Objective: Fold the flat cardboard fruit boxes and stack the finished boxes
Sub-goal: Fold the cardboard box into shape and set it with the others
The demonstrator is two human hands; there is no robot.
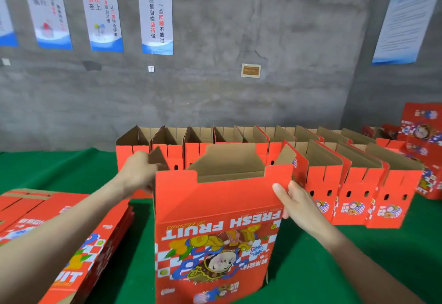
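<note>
A red fruit box (pixel 215 208) printed "FRESH FRUIT" stands opened up in front of me on the green table (pixel 358 267), its brown inside showing at the top. My left hand (pixel 140 172) grips the box's upper left side flap. My right hand (pixel 293 202) holds the upper right corner, thumb on the front panel. A pile of flat red boxes (pixel 67 239) lies at the lower left. Several folded open boxes (pixel 354 184) stand in rows behind and to the right.
A grey concrete wall (pixel 239 88) with blue-edged posters (pixel 156 17) rises behind the table. More red printed boxes (pixel 423 136) are stacked at the far right. Bare green table cloth shows at the left rear and the right front.
</note>
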